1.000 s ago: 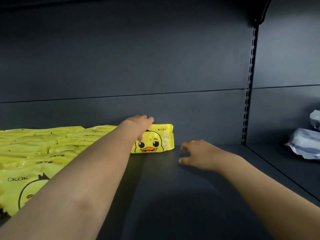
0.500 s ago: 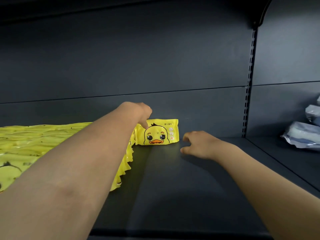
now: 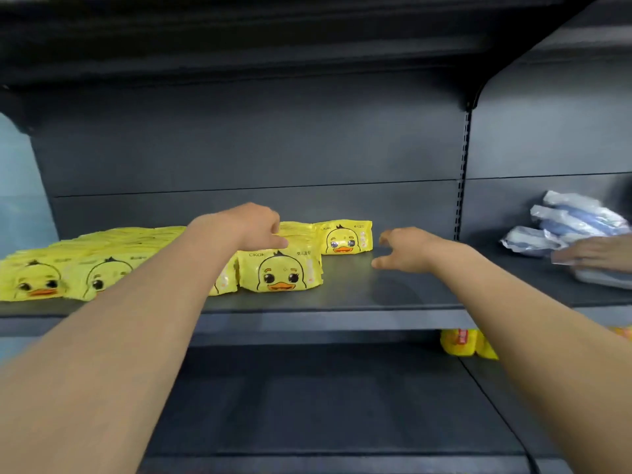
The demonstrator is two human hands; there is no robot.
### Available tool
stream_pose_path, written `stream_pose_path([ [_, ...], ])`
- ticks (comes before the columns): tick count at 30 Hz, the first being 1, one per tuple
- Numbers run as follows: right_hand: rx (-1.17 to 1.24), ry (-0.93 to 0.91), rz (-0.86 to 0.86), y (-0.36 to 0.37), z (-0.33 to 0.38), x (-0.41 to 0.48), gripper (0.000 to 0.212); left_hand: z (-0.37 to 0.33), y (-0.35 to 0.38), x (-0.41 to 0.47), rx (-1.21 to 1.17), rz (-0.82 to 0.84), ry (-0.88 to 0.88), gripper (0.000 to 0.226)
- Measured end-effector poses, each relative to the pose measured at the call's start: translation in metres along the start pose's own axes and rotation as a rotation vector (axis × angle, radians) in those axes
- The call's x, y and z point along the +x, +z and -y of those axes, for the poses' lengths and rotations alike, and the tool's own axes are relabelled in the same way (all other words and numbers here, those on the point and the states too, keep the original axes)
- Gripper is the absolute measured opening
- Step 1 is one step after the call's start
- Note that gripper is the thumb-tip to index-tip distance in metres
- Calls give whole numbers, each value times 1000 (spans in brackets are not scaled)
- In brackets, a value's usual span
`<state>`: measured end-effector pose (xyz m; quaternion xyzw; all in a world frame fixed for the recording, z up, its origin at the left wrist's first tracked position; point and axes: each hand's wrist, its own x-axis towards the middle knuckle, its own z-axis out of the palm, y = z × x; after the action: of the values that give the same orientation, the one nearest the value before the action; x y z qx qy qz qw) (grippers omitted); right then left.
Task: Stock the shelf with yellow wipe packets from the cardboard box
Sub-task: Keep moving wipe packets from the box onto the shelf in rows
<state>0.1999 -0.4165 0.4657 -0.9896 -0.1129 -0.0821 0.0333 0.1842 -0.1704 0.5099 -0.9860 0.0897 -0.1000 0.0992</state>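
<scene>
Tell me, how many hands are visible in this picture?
3: the left hand over the yellow packets, the right hand above the shelf, and another person's hand at the right edge, on the blue-white packs.

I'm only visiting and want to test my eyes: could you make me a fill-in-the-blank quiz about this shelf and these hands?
1. The yellow packets each show a cartoon ____ face.
2. Of the left hand and the right hand, only the ____ one rests on the yellow packets.
3. The right hand, fingers spread, holds ____.
4. The blue-and-white packs lie to the ____ of the yellow packets.

Missing words: duck; left; nothing; right.
</scene>
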Motion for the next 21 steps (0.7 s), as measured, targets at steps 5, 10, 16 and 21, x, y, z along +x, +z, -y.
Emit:
stream_pose_path([
  [5, 33, -13, 8, -9, 47, -70, 55, 9, 2, -94, -119, 18, 6, 43],
  [10, 115, -50, 13, 3, 85, -131, 56, 11, 16, -162, -188, -4, 2, 40],
  [16, 136, -70, 102, 53, 107, -201, 58, 6, 49, -242, -230, 60, -9, 42],
  [21, 96, -78, 250, 118, 119, -255, 58, -6, 102, -307, -251, 166, -36, 41],
])
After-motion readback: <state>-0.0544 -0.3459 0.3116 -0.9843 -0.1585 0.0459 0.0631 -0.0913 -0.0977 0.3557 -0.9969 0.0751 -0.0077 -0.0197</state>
